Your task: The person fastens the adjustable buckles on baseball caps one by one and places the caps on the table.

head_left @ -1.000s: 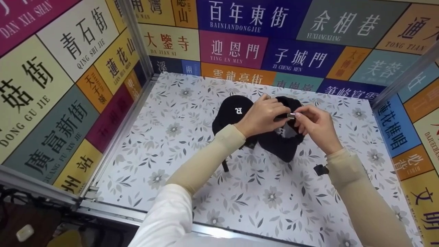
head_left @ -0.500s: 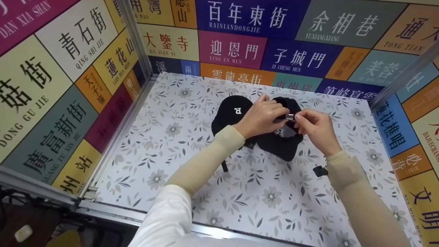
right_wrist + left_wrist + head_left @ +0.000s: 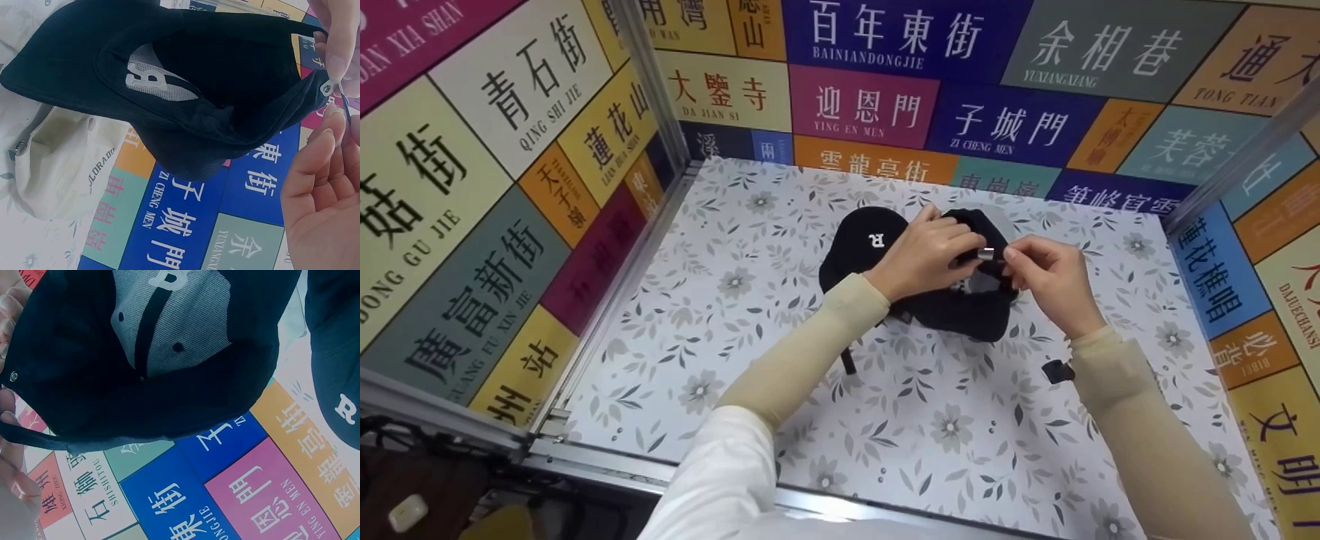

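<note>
A black cap is held up, its inside facing me, a mesh panel and a white letter showing in it. My left hand grips the cap's back edge beside a small metal buckle. Just right of the buckle, my right hand pinches the cap's thin strap between thumb and fingers. In the right wrist view, the fingertips of both hands meet round the metal eyelet at the strap end. A second black cap, with a white R, sits on the table left of it, partly hidden by my left hand.
A cream cap with dark lettering lies behind the held cap in the right wrist view. The second cap's strap pokes out on the flower-patterned table. Sign-printed panels enclose the table at the back and sides.
The held cap has tilted, its lower edge rising slightly. My left hand and the buckle have shifted a little left, widening the gap to my right fingertips.
</note>
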The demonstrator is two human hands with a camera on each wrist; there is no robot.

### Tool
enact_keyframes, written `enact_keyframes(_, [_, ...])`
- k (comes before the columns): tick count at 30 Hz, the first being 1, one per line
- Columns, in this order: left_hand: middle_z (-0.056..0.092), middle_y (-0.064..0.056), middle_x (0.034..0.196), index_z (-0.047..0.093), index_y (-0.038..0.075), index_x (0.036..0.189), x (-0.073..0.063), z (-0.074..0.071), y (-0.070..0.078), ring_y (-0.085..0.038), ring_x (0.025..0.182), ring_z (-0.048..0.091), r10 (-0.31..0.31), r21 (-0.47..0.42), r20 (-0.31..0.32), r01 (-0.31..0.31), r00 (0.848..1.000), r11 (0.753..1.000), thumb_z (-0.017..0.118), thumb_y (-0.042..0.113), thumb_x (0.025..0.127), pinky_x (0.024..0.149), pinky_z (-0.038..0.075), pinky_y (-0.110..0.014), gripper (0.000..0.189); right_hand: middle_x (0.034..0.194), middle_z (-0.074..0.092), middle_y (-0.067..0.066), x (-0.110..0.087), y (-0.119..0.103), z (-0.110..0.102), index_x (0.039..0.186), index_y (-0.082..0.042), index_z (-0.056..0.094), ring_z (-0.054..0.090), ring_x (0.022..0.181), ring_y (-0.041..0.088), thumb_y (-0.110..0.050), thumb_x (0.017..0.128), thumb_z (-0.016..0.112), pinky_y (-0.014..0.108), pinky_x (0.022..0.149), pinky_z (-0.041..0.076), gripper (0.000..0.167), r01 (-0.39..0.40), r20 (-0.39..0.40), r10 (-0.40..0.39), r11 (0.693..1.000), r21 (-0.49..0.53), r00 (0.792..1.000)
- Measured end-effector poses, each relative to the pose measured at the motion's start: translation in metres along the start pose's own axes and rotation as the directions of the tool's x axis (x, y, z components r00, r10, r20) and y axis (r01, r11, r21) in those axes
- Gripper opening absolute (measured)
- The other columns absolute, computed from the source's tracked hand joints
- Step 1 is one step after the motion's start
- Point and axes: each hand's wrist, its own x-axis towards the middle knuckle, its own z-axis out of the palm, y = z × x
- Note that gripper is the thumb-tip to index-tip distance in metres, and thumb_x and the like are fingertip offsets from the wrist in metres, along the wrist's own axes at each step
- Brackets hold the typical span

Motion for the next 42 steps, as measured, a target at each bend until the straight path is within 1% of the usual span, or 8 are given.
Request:
enact_keyframes(8, [0.069, 0.004, 0.092, 0.072, 0.017, 0.103, -0.001, 0.002, 0.001, -0.017, 0.083, 0.062, -0.011, 0.032, -0.006, 0.011, 1.0, 0.999, 0.065, 0.034, 0.096, 0.076, 0.035, -0.04, 0.019, 0.08, 0.065, 0.026, -0.001, 0.002, 0.001, 0.096, 0.006, 0.071, 0.058, 0.063, 0.035, -0.014, 0.1, 0.063, 0.026, 0.057, 0.05, 0.022, -0.014, 0.007, 0.014, 1.0, -0.024, 1.0])
enact_keyframes(12, [0.069, 0.004, 0.093, 0.072, 0.017, 0.103, -0.001, 0.005, 0.002, -0.017, 0.084, 0.062, -0.023, 0.046, -0.006, 0.023, 1.0, 0.999, 0.069, 0.032, 0.094, 0.076, 0.035, -0.039, 0.018, 0.082, 0.067, 0.022, 0.001, 0.017, 0.002, 0.098, 0.003, 0.073, 0.06, 0.067, 0.032, -0.015, 0.1, 0.064, 0.026, 0.06, 0.051, 0.02, -0.005, -0.011, 0.005, 0.999, -0.041, 1.0])
enact_keyframes(16, [0.069, 0.004, 0.092, 0.071, 0.017, 0.101, 0.0, 0.005, 0.004, -0.018, 0.083, 0.061, -0.027, 0.056, -0.013, 0.028, 1.0, 0.998, 0.066, 0.029, 0.095, 0.077, 0.034, -0.039, 0.015, 0.097, 0.07, 0.006, 0.005, 0.034, 0.002, 0.103, -0.011, 0.077, 0.063, 0.087, 0.019, -0.026, 0.098, 0.067, 0.024, 0.077, 0.05, 0.018, 0.018, -0.06, -0.027, 0.99, -0.138, 0.998])
enact_keyframes(18, [0.068, 0.004, 0.091, 0.071, 0.017, 0.1, 0.001, 0.005, 0.004, -0.018, 0.083, 0.061, -0.026, 0.063, -0.012, 0.026, 1.0, 0.998, 0.063, 0.029, 0.096, 0.077, 0.035, -0.039, 0.016, 0.108, 0.068, 0.0, 0.007, 0.036, 0.002, 0.103, -0.017, 0.077, 0.06, 0.103, 0.016, -0.03, 0.096, 0.069, 0.029, 0.089, 0.045, 0.017, 0.025, -0.079, -0.04, 0.982, -0.189, 0.996])
enact_keyframes(20, [0.068, 0.003, 0.091, 0.071, 0.017, 0.1, 0.001, 0.006, 0.005, -0.019, 0.083, 0.061, -0.022, 0.073, -0.009, 0.023, 1.0, 0.997, 0.062, 0.029, 0.096, 0.077, 0.035, -0.039, 0.016, 0.119, 0.064, -0.001, 0.008, 0.035, 0.004, 0.102, -0.019, 0.077, 0.055, 0.116, 0.017, -0.032, 0.096, 0.07, 0.039, 0.098, 0.04, 0.016, 0.032, -0.077, -0.05, 0.976, -0.214, 0.996])
enact_keyframes(24, [0.068, 0.002, 0.092, 0.07, 0.017, 0.1, 0.003, 0.007, 0.006, -0.02, 0.084, 0.061, -0.007, 0.123, -0.002, 0.007, 1.0, 0.992, 0.061, 0.029, 0.096, 0.077, 0.036, -0.041, 0.017, 0.134, 0.058, 0.002, 0.01, 0.034, 0.006, 0.093, -0.018, 0.074, 0.045, 0.13, 0.024, -0.03, 0.095, 0.071, 0.053, 0.104, 0.033, 0.012, 0.05, -0.059, -0.064, 0.976, -0.213, 0.996])
enact_keyframes(32, [0.068, 0.0, 0.092, 0.069, 0.017, 0.1, 0.002, 0.01, 0.009, -0.023, 0.085, 0.061, 0.002, 0.233, 0.017, -0.006, 1.0, 0.972, 0.06, 0.032, 0.098, 0.079, 0.038, -0.043, 0.018, 0.137, 0.057, 0.001, 0.01, 0.037, 0.008, 0.089, -0.019, 0.073, 0.043, 0.133, 0.024, -0.026, 0.095, 0.071, 0.054, 0.108, 0.028, 0.01, 0.072, -0.051, -0.085, 0.973, -0.217, 0.995])
enact_keyframes(42, [0.067, 0.0, 0.091, 0.069, 0.017, 0.098, 0.0, 0.011, 0.01, -0.024, 0.083, 0.06, -0.009, 0.219, 0.009, 0.007, 1.0, 0.976, 0.055, 0.028, 0.1, 0.079, 0.039, -0.044, 0.018, 0.136, 0.057, 0.0, 0.007, 0.039, 0.007, 0.088, -0.017, 0.073, 0.044, 0.133, 0.023, -0.017, 0.094, 0.072, 0.054, 0.105, 0.033, 0.007, 0.071, -0.049, -0.082, 0.978, -0.195, 0.995])
